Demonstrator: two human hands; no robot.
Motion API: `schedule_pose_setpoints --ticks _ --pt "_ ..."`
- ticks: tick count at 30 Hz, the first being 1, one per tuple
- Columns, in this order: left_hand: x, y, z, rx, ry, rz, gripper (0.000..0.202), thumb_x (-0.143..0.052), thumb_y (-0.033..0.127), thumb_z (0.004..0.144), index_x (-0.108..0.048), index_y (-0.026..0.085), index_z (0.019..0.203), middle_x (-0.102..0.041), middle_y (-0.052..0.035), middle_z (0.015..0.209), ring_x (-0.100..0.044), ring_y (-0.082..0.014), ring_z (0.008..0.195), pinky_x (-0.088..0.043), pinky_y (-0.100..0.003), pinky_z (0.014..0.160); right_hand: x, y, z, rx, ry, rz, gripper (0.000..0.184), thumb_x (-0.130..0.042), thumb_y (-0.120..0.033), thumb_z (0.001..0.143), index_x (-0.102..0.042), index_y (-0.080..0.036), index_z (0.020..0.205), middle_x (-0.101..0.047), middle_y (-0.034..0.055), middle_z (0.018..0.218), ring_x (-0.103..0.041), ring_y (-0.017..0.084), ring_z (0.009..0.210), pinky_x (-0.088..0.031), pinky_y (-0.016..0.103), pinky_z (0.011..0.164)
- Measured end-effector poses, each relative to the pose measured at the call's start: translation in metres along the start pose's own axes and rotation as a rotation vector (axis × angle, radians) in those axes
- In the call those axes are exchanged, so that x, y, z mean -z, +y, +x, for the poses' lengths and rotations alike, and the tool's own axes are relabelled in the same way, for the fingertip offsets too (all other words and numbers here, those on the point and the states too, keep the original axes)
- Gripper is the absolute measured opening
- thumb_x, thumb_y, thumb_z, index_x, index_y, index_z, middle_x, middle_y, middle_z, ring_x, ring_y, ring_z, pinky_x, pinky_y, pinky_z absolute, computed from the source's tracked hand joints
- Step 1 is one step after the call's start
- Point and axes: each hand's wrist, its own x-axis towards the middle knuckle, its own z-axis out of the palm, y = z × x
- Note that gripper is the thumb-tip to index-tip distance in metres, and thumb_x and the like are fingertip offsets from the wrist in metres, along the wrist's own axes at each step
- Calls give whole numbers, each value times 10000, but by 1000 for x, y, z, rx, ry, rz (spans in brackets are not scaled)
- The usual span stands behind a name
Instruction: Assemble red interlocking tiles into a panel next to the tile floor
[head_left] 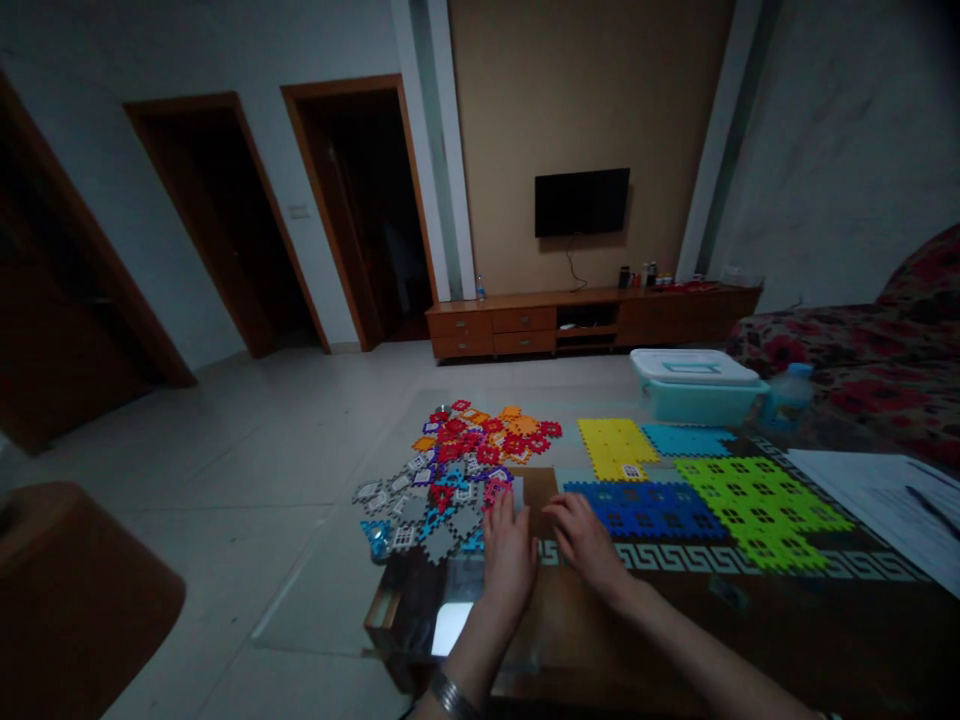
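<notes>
My left hand (511, 548) reaches forward over the glass-topped table, its fingers stretched out by the right edge of a loose heap of building pieces. A pink piece (496, 490) lies at those fingertips; whether they touch it I cannot tell. My right hand (587, 540) is a short way to the right, fingers loosely bent and pointing left, with nothing visible in them. Close beside it is a blue panel of joined pieces (645, 508). The heap holds red pieces (452, 428), grey pieces (463, 520) and white window-shaped pieces (405, 538).
Joined yellow (611, 442), light-blue (686, 440) and lime-green panels (761, 500) lie on the right. Behind stand a lidded teal box (697, 395) and a bottle (789, 400). Papers (877, 490) with a pen lie at far right. A brown rounded seat (75, 600) stands left.
</notes>
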Motion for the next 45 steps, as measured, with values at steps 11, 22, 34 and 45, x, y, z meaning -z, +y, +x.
schedule_pose_setpoints --ticks 11,22,34,45 --pt "-8 -47 4 104 -24 106 471 -551 154 788 -560 222 1254 -509 -128 1368 -410 -327 1297 -319 -561 1044 -59 -23 95 -194 -244 -6 464 -697 -278 762 -605 -181 1206 -571 132 1114 -514 302 1082 -460 409 894" --pt "-6 -80 25 -56 -27 -33 308 -565 171 795 -623 260 1084 -552 -62 1247 -468 -278 1187 -309 -525 1050 -61 -8 100 -292 -149 372 423 -497 -126 820 -585 -194 1228 -636 113 1185 -598 235 1087 -458 400 962" --pt "20 -80 -22 25 135 18 333 -477 155 859 -596 171 1170 -521 -137 1308 -440 -288 1253 -369 -459 1023 7 -24 10 -379 -262 416 451 -616 -39 672 -658 -146 1108 -703 93 1055 -651 222 945 -500 348 869" --pt "43 -78 81 111 102 103 392 -442 164 880 -530 146 1261 -494 -134 1363 -415 -250 1286 -332 -383 1037 23 4 18 -194 -159 211 401 -591 -11 700 -669 -161 1063 -656 105 1064 -584 232 1039 -449 360 922"
